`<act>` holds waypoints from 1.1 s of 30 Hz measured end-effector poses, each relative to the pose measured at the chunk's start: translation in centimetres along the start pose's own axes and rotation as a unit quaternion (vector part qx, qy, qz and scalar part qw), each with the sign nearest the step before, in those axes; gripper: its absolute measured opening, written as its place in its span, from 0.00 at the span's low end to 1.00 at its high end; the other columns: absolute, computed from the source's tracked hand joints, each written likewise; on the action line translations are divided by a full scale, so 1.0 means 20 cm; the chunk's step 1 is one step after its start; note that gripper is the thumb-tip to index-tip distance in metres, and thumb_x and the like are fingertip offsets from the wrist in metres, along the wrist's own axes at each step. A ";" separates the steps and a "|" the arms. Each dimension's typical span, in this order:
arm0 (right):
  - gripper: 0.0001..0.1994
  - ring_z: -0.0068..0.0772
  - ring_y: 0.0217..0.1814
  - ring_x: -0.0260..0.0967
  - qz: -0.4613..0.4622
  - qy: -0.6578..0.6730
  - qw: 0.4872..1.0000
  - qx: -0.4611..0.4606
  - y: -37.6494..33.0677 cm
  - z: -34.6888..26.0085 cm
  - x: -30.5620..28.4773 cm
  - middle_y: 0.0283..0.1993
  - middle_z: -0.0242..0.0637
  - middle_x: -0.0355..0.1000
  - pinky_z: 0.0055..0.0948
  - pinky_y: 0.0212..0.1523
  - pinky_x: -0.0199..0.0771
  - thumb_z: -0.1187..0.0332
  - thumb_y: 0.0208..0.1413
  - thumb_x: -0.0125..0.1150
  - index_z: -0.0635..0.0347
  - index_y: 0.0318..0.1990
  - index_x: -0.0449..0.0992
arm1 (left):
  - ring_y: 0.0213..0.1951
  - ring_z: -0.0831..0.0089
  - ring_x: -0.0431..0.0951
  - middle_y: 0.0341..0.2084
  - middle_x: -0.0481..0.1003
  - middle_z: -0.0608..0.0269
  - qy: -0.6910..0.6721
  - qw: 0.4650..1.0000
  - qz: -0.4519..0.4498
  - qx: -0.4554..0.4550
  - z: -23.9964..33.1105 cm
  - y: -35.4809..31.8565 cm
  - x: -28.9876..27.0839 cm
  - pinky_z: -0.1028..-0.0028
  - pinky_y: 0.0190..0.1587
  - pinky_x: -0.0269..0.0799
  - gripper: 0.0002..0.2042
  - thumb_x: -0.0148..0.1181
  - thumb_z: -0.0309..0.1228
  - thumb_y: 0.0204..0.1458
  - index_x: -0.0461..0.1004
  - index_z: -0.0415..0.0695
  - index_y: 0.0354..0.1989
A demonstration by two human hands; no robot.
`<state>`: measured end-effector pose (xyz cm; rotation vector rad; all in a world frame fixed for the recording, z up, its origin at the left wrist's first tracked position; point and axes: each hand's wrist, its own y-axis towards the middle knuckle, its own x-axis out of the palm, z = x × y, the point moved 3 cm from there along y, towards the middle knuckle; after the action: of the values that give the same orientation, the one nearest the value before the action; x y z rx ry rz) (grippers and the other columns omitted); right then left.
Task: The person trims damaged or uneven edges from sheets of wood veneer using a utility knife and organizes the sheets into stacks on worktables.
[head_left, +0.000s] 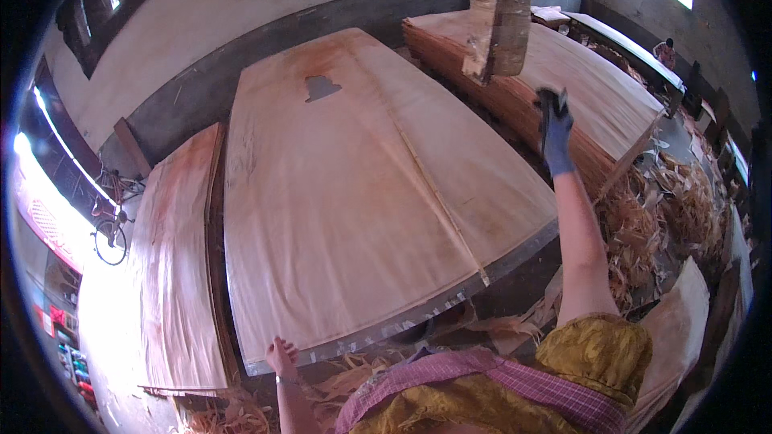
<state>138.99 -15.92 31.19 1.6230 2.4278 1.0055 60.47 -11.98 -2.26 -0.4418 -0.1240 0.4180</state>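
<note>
A broad, pale wood veneer sheet (pixel 322 193) covers the table in front of me, with a ragged hole near its far end. Along its right half lies a long thin wooden strip (pixel 422 169). My left hand (pixel 281 357), bare, is at the near left edge of the sheet, its fingers loosely bent and nothing seen in them. My right arm reaches far forward, and my right hand (pixel 555 128) wears a blue-grey glove with dark fingers. Those fingers are curled; what they hold, if anything, blends with the dark glove. This hand is between the sheet and a veneer stack.
A thick veneer stack (pixel 595 88) stands at the right, another pile (pixel 177 265) at the left. A wooden post (pixel 486 16) hangs down ahead. Veneer scraps (pixel 667 209) litter the right floor. A bicycle (pixel 111 237) stands far left; another person (pixel 665 53) is far right.
</note>
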 end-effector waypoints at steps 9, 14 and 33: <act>0.13 0.17 0.36 0.67 -0.092 -0.105 0.952 -0.271 0.30 -0.64 0.33 0.39 0.30 0.75 0.22 0.36 0.69 0.67 0.61 0.58 0.62 0.51 0.73 | 0.25 0.73 0.79 0.27 0.78 0.60 0.133 0.947 -0.272 0.111 0.57 -0.47 0.95 0.77 0.23 0.72 0.13 0.55 0.42 0.58 0.74 0.43 0.38; 0.08 0.14 0.30 0.65 -0.081 -0.015 0.984 -0.159 0.24 -0.49 0.20 0.31 0.26 0.74 0.20 0.30 0.65 0.67 0.61 0.57 0.61 0.39 0.77 | 0.29 0.73 0.80 0.30 0.78 0.61 0.171 0.909 -0.365 0.102 0.53 -0.53 1.03 0.76 0.26 0.73 0.13 0.55 0.40 0.58 0.74 0.43 0.40; 0.21 0.19 0.38 0.73 -0.449 0.281 0.820 0.217 0.59 0.14 0.03 0.50 0.32 0.74 0.13 0.18 0.56 0.52 0.64 0.51 0.54 0.57 0.68 | 0.35 0.76 0.79 0.37 0.77 0.64 0.253 0.895 -0.311 0.195 0.58 -1.57 2.07 0.78 0.31 0.74 0.13 0.58 0.37 0.58 0.74 0.43 0.46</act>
<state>149.37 -11.32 35.63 -0.0279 3.3793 0.8189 107.24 -15.93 23.04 -0.0844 0.3200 -0.3135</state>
